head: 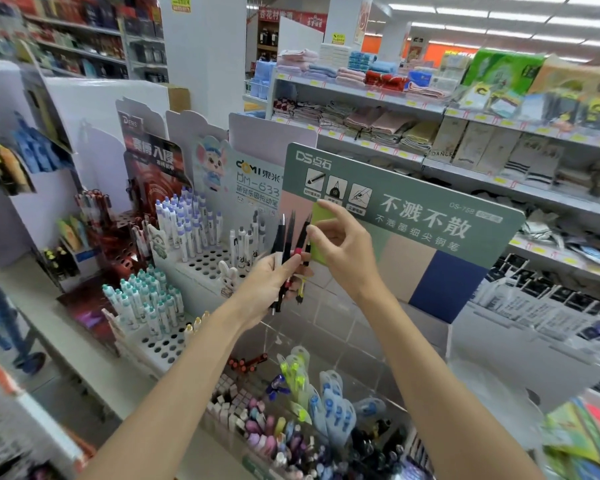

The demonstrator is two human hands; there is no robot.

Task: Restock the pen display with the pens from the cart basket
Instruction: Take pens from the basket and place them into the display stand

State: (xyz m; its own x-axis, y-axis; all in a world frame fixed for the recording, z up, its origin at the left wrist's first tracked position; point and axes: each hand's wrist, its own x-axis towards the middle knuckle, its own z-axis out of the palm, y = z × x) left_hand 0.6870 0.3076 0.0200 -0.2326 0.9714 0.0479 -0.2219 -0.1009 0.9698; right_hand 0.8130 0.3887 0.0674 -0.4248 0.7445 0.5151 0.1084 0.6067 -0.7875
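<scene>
- Rack (205, 261), left of sign (413, 216): white, holed, some pens standing in it, many holes free.
- Left hand (271, 282), at sign's lower left corner: curled round pens (291, 244), a small bunch held upright.
- Right hand (343, 251), in front of sign: fingers loose, thumb at one pen's top, nothing gripped.
- Step, likely: singling one pen out of the bunch. Next needs a clean pinch, then a free hole.
- Bins (291, 410), below sign: crowded with stock. Cart basket not in view.
- Shelves (361, 95), above and right of sign: towels, off task.
</scene>
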